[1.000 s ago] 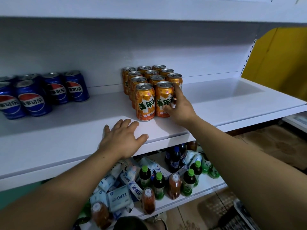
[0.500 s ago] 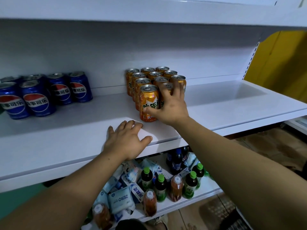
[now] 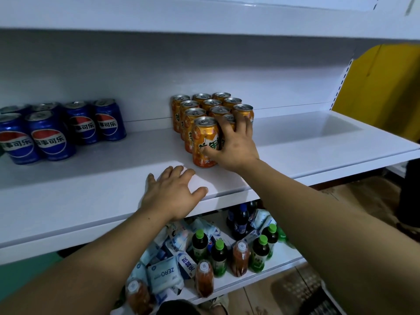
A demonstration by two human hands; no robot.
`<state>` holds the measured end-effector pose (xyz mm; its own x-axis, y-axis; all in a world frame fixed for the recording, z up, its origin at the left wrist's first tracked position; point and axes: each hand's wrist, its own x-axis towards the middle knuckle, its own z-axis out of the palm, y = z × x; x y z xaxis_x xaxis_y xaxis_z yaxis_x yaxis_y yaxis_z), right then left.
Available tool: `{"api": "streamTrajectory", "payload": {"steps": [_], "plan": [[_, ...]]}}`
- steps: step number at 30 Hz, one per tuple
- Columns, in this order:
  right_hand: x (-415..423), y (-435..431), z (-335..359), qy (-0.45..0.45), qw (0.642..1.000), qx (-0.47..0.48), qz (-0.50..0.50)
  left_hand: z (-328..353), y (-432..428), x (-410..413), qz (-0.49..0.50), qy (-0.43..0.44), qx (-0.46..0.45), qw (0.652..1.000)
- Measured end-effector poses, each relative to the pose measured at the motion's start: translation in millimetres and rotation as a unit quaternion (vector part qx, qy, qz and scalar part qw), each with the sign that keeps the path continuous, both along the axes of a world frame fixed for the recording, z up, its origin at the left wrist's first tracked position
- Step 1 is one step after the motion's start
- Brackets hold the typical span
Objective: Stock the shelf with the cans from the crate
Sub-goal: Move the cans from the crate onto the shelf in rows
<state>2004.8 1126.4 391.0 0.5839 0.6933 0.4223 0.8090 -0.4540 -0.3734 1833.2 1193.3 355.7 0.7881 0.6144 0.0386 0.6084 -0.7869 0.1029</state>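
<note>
Several orange cans [image 3: 204,103] stand in tight rows on the white middle shelf [image 3: 318,144]. My right hand [image 3: 234,144] is wrapped over the front-right orange can, which it mostly hides. Its thumb lies against the front-left orange can [image 3: 203,137] and its fingertips reach the cans behind. My left hand [image 3: 172,192] rests flat on the shelf's front edge, fingers spread, holding nothing. What may be the dark crate [image 3: 318,301] shows only as a corner at the bottom right.
Several blue cola cans [image 3: 50,133] stand at the left of the same shelf. The lower shelf holds green-capped bottles [image 3: 218,255] and white packets [image 3: 162,272]. Another shelf board [image 3: 204,17] runs overhead. A yellow panel [image 3: 381,87] stands at the right.
My right hand moved from the right side of the front-right orange can to over its front and top, covering it. My left hand stayed on the shelf edge.
</note>
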Motion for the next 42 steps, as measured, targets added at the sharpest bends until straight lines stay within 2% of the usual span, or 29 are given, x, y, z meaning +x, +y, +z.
{"api": "streamTrajectory", "payload": {"steps": [4, 9, 11, 17, 24, 32, 38, 42], "plan": [[4, -21, 13, 0.009, 1.0, -0.025, -0.011, 4, 0, 0, 0.001, 0.013, -0.016, 1.0], [19, -82, 35, 0.038, 0.99, -0.098, -0.089, 15, 0, 3, 0.008, 0.05, -0.055, 0.997], [23, -115, 45, 0.046, 0.984, -0.12, -0.124, 23, -8, 8, -0.001, 0.039, -0.073, 0.997], [17, -220, 66, 0.072, 0.962, -0.156, -0.213, 50, -87, 35, -0.152, -0.034, -0.106, 0.982], [-21, -339, 56, 0.107, 0.916, -0.16, -0.351, 58, -209, 57, -0.328, -0.012, -0.125, 0.936], [-34, -467, 37, 0.168, 0.87, -0.199, -0.419, 26, -322, 83, -0.457, 0.044, -0.155, 0.875], [-10, -526, -21, 0.237, 0.841, -0.209, -0.44, -24, -372, 131, -0.484, 0.121, -0.189, 0.846], [24, -562, -81, 0.298, 0.817, -0.224, -0.441, -82, -392, 176, -0.471, 0.209, -0.185, 0.837]]}}
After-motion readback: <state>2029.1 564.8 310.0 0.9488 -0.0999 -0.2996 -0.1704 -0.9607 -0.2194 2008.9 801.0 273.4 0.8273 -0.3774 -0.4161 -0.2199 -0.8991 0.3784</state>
